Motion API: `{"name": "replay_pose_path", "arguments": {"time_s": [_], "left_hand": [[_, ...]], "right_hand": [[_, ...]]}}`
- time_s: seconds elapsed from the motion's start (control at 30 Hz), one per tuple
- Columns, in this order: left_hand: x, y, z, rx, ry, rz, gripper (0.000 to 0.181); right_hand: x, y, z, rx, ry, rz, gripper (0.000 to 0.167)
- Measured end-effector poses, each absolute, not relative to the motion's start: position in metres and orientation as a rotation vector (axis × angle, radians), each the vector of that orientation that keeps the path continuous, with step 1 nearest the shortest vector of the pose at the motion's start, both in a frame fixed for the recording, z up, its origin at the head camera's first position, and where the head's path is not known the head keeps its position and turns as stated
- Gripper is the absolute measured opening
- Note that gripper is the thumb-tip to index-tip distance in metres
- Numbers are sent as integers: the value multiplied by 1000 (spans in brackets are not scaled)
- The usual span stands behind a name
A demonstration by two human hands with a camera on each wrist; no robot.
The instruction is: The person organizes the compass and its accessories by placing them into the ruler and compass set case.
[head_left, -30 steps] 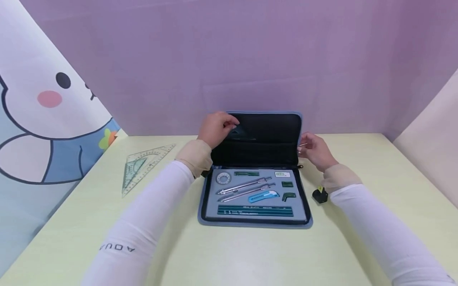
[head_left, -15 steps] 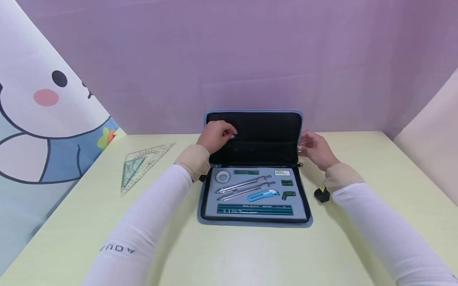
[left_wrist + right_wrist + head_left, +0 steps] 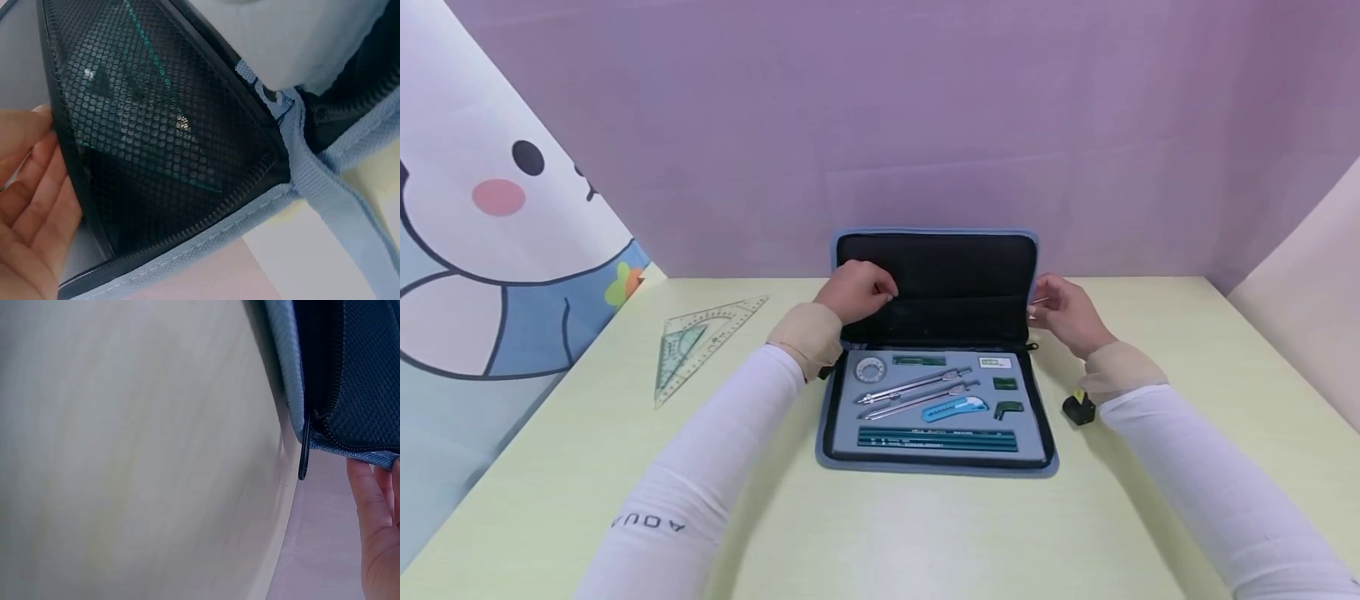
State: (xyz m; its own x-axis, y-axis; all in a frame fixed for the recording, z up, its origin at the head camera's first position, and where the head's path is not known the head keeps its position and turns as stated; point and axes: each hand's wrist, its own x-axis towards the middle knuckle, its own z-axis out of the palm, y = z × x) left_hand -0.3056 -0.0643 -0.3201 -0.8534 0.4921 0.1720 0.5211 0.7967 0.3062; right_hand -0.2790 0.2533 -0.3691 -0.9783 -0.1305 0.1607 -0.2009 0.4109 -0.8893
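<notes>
A blue zip case (image 3: 938,468) stands open with its black-lined lid (image 3: 962,258) raised. My left hand (image 3: 857,292) is at the lid's left side, where its thumb and fingers pinch the edge of a mesh pocket (image 3: 156,169). Through the mesh, a clear set square with green edges (image 3: 150,53) shows inside the pocket. My right hand (image 3: 1066,315) holds the lid's right edge, fingers at its blue trim (image 3: 375,457). In the tray lie two compasses (image 3: 917,387), a blue utility knife (image 3: 955,408), dark green pencils (image 3: 936,440) and an eraser (image 3: 995,362).
Left of the case, a large clear set square with a protractor arc (image 3: 730,325) lies on the pale table (image 3: 940,542), a smaller green set square (image 3: 676,354) overlapping it. A small black object (image 3: 1078,410) is by the right wrist. Behind is a purple backdrop (image 3: 925,125).
One second ago the left hand held a dark set square at the lid's pocket. It has since gone down into the pocket, and the hand has lowered slightly. The right hand stays at the lid.
</notes>
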Motion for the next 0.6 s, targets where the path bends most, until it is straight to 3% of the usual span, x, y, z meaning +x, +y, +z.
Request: {"name": "replay_pose_path", "arguments": {"time_s": [0.6], "left_hand": [[-294, -67, -319, -739, -2909, -348, 18]], "right_hand": [[-284, 245, -371, 341, -2591, 1655, 23]]}}
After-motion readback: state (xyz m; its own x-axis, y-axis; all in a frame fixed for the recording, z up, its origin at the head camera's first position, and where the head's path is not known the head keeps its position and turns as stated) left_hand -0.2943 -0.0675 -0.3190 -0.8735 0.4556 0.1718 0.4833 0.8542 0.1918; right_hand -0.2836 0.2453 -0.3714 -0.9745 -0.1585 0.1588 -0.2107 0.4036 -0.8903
